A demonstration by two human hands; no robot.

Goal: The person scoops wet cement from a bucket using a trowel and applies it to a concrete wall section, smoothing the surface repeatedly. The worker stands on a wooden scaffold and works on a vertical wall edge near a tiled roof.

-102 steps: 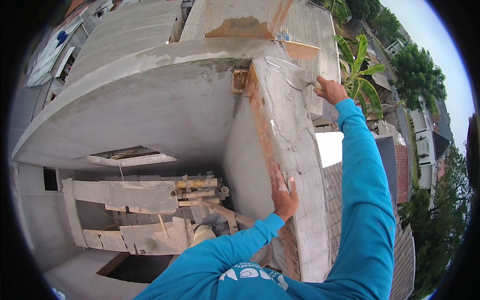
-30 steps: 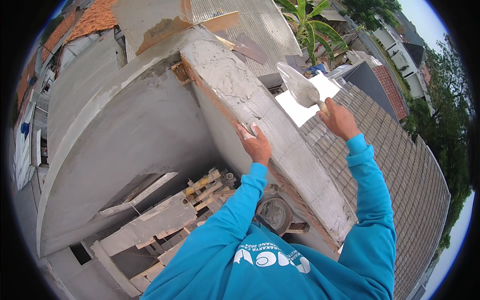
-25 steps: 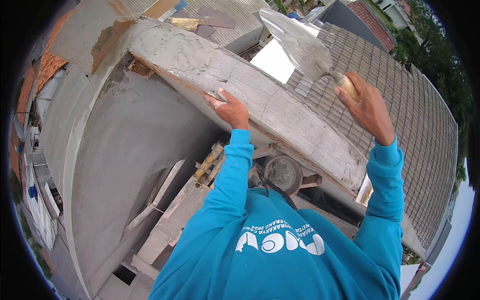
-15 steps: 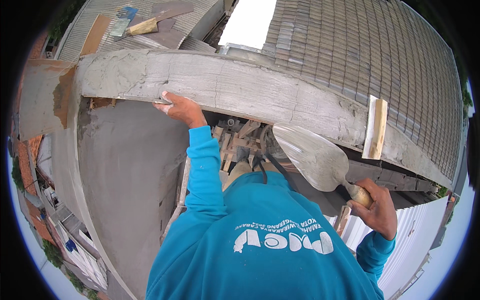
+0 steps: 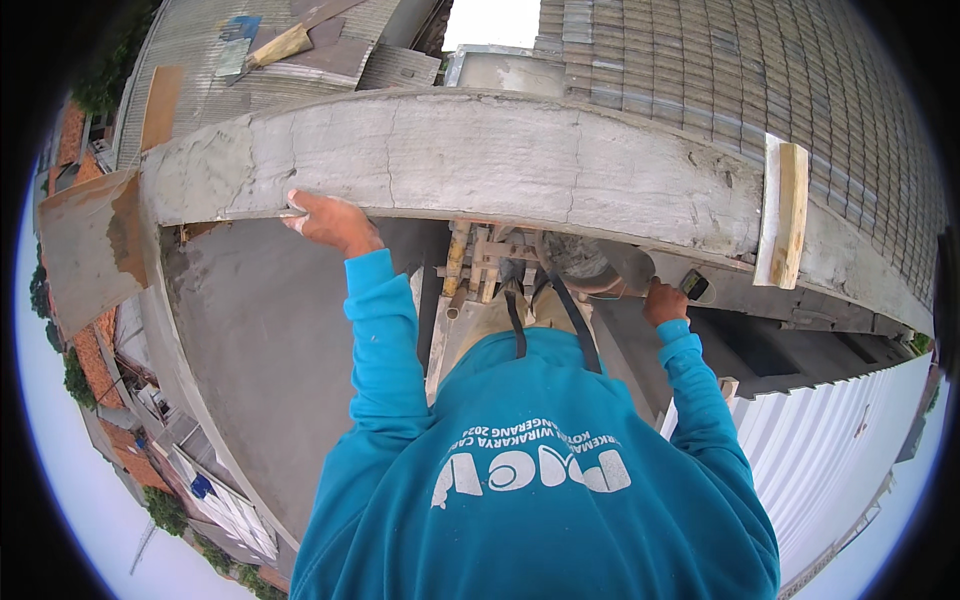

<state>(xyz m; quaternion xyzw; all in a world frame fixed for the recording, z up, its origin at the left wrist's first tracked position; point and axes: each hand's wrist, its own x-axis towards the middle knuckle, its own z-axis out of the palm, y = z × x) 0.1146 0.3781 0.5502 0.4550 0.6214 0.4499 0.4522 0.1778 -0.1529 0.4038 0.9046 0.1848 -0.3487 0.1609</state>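
Observation:
A long grey cement-plastered wall top (image 5: pixel 480 150) curves across the view, with thin cracks in its face. At its near edge, left of centre, my left hand (image 5: pixel 338 224) is closed on a thin strip (image 5: pixel 250 214) running along that edge. On the right, my right hand (image 5: pixel 667 302) grips a trowel (image 5: pixel 632 266) by its handle, below the wall. The trowel's blade is low at a round bucket (image 5: pixel 578 258) of grey mortar, partly hidden under the wall edge; how deep the blade sits I cannot tell.
A wooden piece (image 5: pixel 783 212) straddles the wall at the right. Tiled roofing (image 5: pixel 730 70) lies beyond it, and corrugated roofing (image 5: pixel 210 85) at the far left. A stained board (image 5: pixel 92 250) stands at the left corner. Wooden scaffolding (image 5: pixel 470 255) shows near my legs.
My right hand has carried the trowel from beside me, blade raised, forward and down to the mortar bucket. My left hand stays at the wall edge. The view has shifted slightly.

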